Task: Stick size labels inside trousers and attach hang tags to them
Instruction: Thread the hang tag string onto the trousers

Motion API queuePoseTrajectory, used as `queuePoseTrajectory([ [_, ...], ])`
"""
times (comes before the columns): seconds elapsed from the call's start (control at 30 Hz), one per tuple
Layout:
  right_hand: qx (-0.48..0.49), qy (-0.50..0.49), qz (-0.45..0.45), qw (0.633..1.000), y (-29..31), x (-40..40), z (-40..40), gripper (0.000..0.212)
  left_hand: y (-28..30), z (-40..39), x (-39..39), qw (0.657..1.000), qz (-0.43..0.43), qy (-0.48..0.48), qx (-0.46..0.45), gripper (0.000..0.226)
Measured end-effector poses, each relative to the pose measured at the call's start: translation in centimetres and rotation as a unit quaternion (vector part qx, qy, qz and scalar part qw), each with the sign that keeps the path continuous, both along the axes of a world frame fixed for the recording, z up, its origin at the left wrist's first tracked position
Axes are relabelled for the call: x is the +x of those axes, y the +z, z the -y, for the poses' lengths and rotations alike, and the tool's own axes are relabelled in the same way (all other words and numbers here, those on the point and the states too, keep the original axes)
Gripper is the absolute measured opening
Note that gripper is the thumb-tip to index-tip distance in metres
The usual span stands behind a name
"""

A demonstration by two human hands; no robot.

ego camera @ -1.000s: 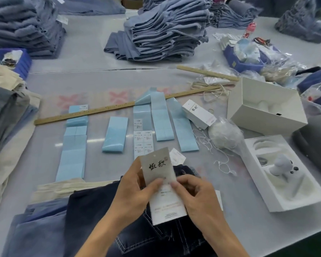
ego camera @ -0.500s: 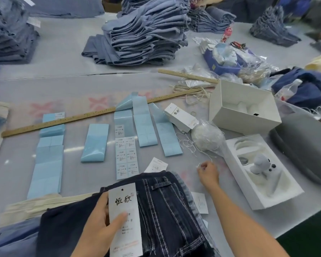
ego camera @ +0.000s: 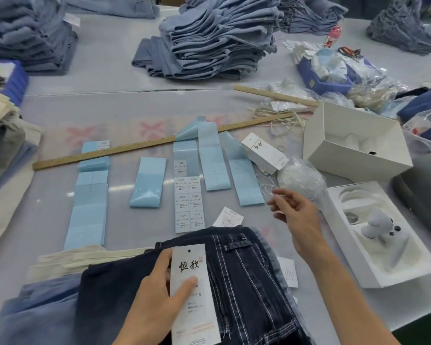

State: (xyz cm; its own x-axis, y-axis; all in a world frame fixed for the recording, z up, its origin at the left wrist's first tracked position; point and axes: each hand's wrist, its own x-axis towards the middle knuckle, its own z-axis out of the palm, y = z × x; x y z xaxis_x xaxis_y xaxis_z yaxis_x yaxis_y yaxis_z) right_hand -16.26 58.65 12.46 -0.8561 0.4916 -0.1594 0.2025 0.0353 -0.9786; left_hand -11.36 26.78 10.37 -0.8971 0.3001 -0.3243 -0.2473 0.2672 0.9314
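Hang tag held on trousers; string being picked.

White foam-lined open box [ego camera: 393,275], right of dark denim trousers [ego camera: 234,282], holds a small white device [ego camera: 377,224]. Left hand [ego camera: 157,302] grips the long white card hang tag [ego camera: 193,290] lengthwise on the trousers, hole end away. Right hand [ego camera: 294,210] pinches thin white string [ego camera: 265,188].

Grey table [ego camera: 125,78]: dark trousers [ego camera: 234,282] under left hand [ego camera: 157,302], blue label strips [ego camera: 87,210] beyond it, white boxes [ego camera: 353,145] past right hand [ego camera: 294,210].
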Motion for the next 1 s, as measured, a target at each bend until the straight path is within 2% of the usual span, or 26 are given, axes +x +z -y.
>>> queuePoseTrajectory([
  [0.1,-0.049,0.148,-0.064,0.986,4.0,2.7,5.5,0.019,0.0,0.2,1.1,1.000,-0.001,0.016,0.008,0.071],
  [0.17,-0.112,0.221,-0.052,0.967,4.9,4.7,9.1,0.025,-0.1,0.1,1.5,0.999,-0.023,0.022,-0.009,0.095],
  [0.2,-0.133,0.245,-0.041,0.960,4.8,5.6,10.8,0.021,0.0,0.1,1.7,0.999,-0.035,0.020,-0.015,0.100],
  [0.27,-0.147,0.275,-0.016,0.950,4.1,7.0,13.2,0.011,0.1,0.1,1.8,0.996,-0.086,0.001,-0.019,0.087],
  [0.37,-0.147,0.299,0.008,0.943,3.6,8.0,14.5,0.015,0.5,-0.1,1.9,0.989,-0.146,-0.035,0.008,0.037],
  [0.43,-0.143,0.295,0.014,0.945,3.8,8.1,14.5,0.016,0.6,-0.2,2.2,0.987,-0.158,-0.035,0.009,0.013],
  [0.53,-0.137,0.315,0.027,0.939,4.3,8.1,14.3,0.016,0.4,-0.4,2.5,0.987,-0.154,-0.037,0.013,0.009],
  [0.6,-0.131,0.360,0.035,0.923,4.8,8.4,14.4,0.014,0.2,-0.3,2.4,0.985,-0.165,-0.052,0.009,0.032],
  [0.67,-0.071,0.413,0.049,0.907,5.0,9.0,14.3,0.011,-0.1,-0.2,2.3,0.975,-0.191,-0.100,-0.045,0.041],
  [0.73,0.044,0.447,0.067,0.891,5.0,9.8,14.0,0.010,-0.2,-0.4,2.2,0.959,-0.225,-0.139,-0.104,0.029],
  [0.83,0.144,0.470,0.079,0.867,5.5,10.4,12.7,0.012,0.0,-0.6,2.3,0.946,-0.276,-0.122,-0.118,0.033],
  [0.9,0.212,0.489,0.075,0.843,6.2,10.6,11.1,0.026,0.0,-0.7,2.5,0.942,-0.295,-0.115,-0.109,0.030],
  [0.93,0.240,0.480,0.070,0.841,6.4,10.6,10.3,0.032,-0.1,-0.7,2.7,0.942,-0.301,-0.108,-0.103,0.029],
  [1.0,0.259,0.393,0.059,0.880,6.6,10.2,9.2,0.031,-0.5,-0.6,3.0,0.934,-0.328,-0.089,-0.107,0.030],
])
